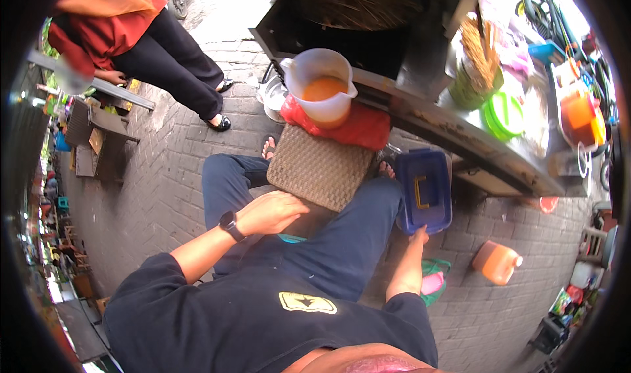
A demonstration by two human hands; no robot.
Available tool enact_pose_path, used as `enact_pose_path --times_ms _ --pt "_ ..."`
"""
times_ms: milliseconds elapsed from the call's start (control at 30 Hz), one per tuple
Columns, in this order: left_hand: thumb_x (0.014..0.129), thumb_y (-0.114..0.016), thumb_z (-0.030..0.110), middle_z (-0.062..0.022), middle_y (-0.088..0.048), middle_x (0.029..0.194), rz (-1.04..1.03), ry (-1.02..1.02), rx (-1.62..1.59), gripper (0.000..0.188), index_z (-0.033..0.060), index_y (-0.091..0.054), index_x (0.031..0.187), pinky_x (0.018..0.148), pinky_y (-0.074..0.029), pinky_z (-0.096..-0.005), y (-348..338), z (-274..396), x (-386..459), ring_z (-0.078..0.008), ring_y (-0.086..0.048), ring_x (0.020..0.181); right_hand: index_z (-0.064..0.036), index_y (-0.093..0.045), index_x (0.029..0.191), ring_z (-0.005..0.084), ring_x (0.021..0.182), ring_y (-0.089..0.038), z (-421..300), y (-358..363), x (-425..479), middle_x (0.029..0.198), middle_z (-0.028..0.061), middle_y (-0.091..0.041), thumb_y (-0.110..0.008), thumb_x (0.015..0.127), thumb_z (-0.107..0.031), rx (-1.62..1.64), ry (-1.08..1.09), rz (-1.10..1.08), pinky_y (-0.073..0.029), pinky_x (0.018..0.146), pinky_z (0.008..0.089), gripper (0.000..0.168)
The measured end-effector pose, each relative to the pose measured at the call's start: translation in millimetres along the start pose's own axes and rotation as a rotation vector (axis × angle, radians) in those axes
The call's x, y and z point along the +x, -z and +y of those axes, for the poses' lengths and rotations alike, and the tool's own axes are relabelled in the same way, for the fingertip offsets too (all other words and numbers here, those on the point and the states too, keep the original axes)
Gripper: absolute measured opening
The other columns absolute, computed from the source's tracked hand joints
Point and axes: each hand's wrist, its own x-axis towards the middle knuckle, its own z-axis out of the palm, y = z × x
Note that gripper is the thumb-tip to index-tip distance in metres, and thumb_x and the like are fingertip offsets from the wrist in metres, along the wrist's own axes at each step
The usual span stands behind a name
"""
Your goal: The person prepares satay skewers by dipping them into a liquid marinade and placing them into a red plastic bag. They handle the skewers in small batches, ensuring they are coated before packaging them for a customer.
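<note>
My left hand [273,213], with a dark watch on its wrist, hovers or rests over my lap by the near edge of a woven rattan-look stool [320,168]. Its fingers are loosely bent and no object shows in them. On my other side, my right hand [420,235] grips the near rim of a blue plastic box [409,185] with a yellow handle; the fingertips are partly hidden. At the stool's far end, a translucent plastic jug [318,107] holding orange liquid stands on a bunched red cloth or bag [367,129].
A metal cart [498,163] carries a green-lidded container [503,115] and other goods. A jerrycan of orange liquid [495,263] and a green bag with something pink [435,282] are on the paving to the right. A person in dark trousers [182,67] stands at the upper left.
</note>
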Motion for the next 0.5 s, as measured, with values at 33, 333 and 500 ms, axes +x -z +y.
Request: enact_pose_path --times_ms 33,333,500 --pt "0.085 -0.065 0.011 -0.0129 -0.069 0.093 0.005 0.042 0.012 0.019 0.0048 -0.069 0.103 0.079 -0.052 -0.0410 4.5 -10.6 -13.0 -0.0296 -0.066 0.088 0.011 -0.049 0.131 0.0386 0.105 -0.065 -3.4 4.6 -0.2 0.127 0.0241 -0.059 -0.064 0.094 -0.044 0.032 -0.049 -0.013 -0.055 0.090 0.0553 0.069" --pt "0.084 -0.064 0.009 -0.0147 -0.069 0.087 0.443 0.374 0.119 0.014 0.0042 -0.070 0.096 0.075 -0.053 -0.0435 45.4 -158.6 -27.3 -0.0331 -0.066 0.083 0.006 -0.045 0.134 0.0375 0.108 -0.063 -42.5 11.4 -9.9 0.124 0.0222 -0.060 -0.050 0.102 -0.041 0.007 -0.223 -0.158 -0.054 0.092 0.0557 0.057" --pt "0.089 -0.065 0.022 -0.0167 -0.071 0.094 0.666 0.638 -0.199 0.022 0.0047 -0.071 0.103 0.073 -0.054 -0.0376 33.7 -285.3 5.8 -0.0273 -0.069 0.081 0.005 -0.047 0.133 0.0361 0.110 -0.062 -67.9 29.2 -88.6 0.122 0.0210 -0.061 -0.049 0.103 -0.040 -0.021 -0.058 -0.197 -0.054 0.092 0.0540 0.054"
